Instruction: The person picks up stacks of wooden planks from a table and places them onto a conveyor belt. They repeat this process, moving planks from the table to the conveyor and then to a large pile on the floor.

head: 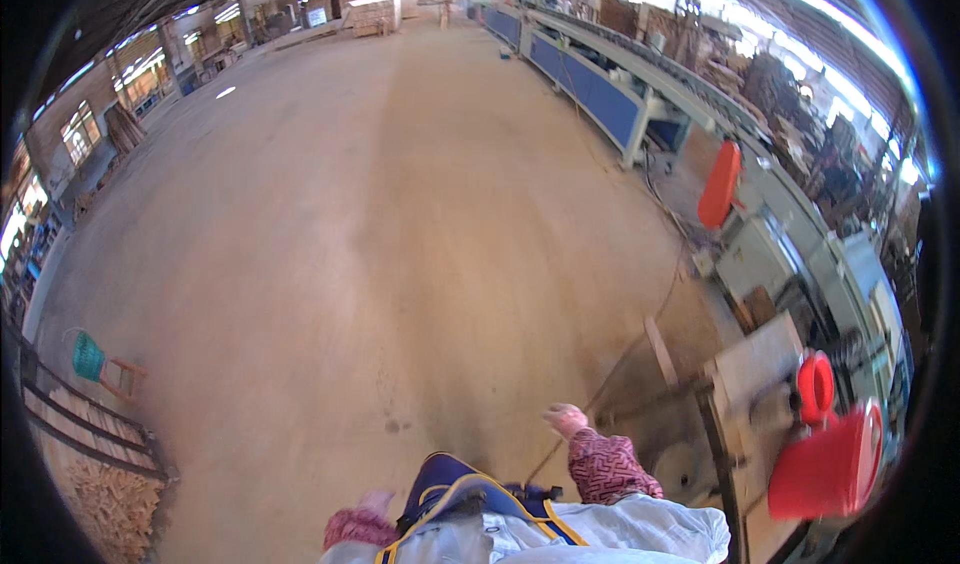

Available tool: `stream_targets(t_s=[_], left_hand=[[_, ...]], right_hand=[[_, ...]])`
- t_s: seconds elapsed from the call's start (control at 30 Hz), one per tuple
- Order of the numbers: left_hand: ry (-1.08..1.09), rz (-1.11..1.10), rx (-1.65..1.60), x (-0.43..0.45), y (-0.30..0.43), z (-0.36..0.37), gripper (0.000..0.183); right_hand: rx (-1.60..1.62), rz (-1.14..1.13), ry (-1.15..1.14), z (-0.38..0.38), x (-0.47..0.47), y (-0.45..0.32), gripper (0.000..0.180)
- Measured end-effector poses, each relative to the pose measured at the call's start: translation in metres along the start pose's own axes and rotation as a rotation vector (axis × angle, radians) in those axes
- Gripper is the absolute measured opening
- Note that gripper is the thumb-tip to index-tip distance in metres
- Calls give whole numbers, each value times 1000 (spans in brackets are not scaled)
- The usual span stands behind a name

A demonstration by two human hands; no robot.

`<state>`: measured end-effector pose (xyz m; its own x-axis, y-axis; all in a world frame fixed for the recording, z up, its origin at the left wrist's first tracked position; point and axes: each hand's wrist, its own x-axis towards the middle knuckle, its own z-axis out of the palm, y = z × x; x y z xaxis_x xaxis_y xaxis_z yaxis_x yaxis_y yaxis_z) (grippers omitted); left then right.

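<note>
My right hand is held out low in front of me, in a patterned pink sleeve, with no object visible in it. Its fingers look loosely spread, though motion blurs them. Closer to my body, my left hand is small and blurred at the lower edge, and its fingers are hard to make out. Between the hands is a dark blue apron with yellow trim over pale clothing. A wooden workbench stands to the right of my right hand, apart from it.
On the bench's right side are a red plastic container and a red ring-shaped part. A long machine line with blue panels runs along the right. Cables lie on the concrete floor. A green basket and stacked wood are left.
</note>
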<state>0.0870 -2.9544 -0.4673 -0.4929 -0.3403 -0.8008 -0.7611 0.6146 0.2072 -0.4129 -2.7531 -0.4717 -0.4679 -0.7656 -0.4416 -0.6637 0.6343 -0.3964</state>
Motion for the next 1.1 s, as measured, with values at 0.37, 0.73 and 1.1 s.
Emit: stream_targets(t_s=[0.37, 0.73, 1.1], left_hand=[[48, -136, -166, 288, -93, -348, 55], [548, -35, -920, 557, 29, -799, 76], [35, -339, -473, 648, -62, -860, 42]], right_hand=[[-341, -564, 30, -134, 421, -130, 27], [-378, -137, -199, -326, 646, -30, 15], [1034, 65, -50, -585, 1136, -284, 27]])
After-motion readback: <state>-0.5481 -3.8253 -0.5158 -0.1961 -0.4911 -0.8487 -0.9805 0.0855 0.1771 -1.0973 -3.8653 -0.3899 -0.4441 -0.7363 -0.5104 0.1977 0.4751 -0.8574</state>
